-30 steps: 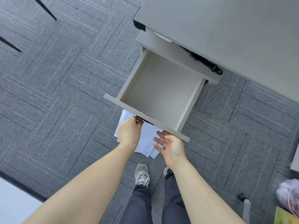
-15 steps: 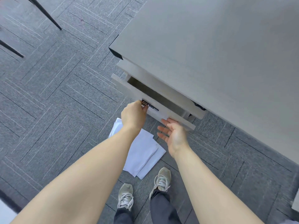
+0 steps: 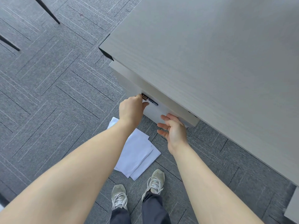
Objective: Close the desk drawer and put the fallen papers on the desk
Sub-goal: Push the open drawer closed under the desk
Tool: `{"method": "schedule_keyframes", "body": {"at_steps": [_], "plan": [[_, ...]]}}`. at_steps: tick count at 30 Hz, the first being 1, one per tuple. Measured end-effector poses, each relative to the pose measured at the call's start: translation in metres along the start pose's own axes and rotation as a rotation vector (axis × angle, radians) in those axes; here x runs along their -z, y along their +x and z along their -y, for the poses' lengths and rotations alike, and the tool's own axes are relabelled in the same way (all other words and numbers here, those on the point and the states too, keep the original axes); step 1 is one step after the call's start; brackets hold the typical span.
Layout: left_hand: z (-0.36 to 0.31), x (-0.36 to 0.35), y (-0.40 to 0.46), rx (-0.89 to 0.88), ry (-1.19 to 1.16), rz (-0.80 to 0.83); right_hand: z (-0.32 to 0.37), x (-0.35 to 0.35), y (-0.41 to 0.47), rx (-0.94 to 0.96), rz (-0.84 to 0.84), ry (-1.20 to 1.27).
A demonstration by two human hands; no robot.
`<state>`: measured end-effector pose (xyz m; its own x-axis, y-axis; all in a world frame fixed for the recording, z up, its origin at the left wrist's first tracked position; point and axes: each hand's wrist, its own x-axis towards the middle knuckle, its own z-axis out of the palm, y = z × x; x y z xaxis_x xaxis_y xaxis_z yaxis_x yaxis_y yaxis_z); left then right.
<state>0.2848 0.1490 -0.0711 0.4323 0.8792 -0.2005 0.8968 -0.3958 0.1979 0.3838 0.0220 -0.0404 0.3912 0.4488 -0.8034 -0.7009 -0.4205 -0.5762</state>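
Observation:
The pale grey drawer front [image 3: 155, 112] sits pushed in under the grey desk [image 3: 210, 62], with no gap showing. My left hand [image 3: 131, 109] is closed on the small metal knob [image 3: 144, 96] beside the drawer's dark lock strip. My right hand [image 3: 174, 131] rests with spread fingers against the drawer front's lower right part and holds nothing. Several white papers [image 3: 137, 152] lie fanned on the carpet below my hands, partly hidden by my left forearm.
Grey patterned carpet covers the floor. My two feet in pale sneakers [image 3: 155, 180] stand just behind the papers. Thin black furniture legs [image 3: 47, 10] cross the top left. A grey furniture corner [image 3: 292, 206] shows at the bottom right.
The drawer went from wide open to fully pushed in under the desk. Both hands moved forward with it, and the papers came further into view.

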Motion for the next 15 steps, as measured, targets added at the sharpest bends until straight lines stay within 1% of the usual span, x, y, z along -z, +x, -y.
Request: {"method": "schedule_keyframes", "body": {"at_steps": [3,10,12,15], "plan": [[0.000,0.002,0.000,-0.017,0.046,0.000,-0.002,0.000,0.000,0.009,0.010,-0.030],[-0.003,0.002,-0.004,-0.016,0.021,0.039,-0.003,-0.001,-0.001,0.013,0.022,-0.036],[0.000,-0.001,-0.003,0.022,-0.106,0.042,-0.003,-0.001,-0.001,0.023,0.021,-0.039],[0.006,-0.008,-0.002,0.064,-0.378,0.048,-0.005,-0.002,0.000,0.037,0.000,-0.039]]}}
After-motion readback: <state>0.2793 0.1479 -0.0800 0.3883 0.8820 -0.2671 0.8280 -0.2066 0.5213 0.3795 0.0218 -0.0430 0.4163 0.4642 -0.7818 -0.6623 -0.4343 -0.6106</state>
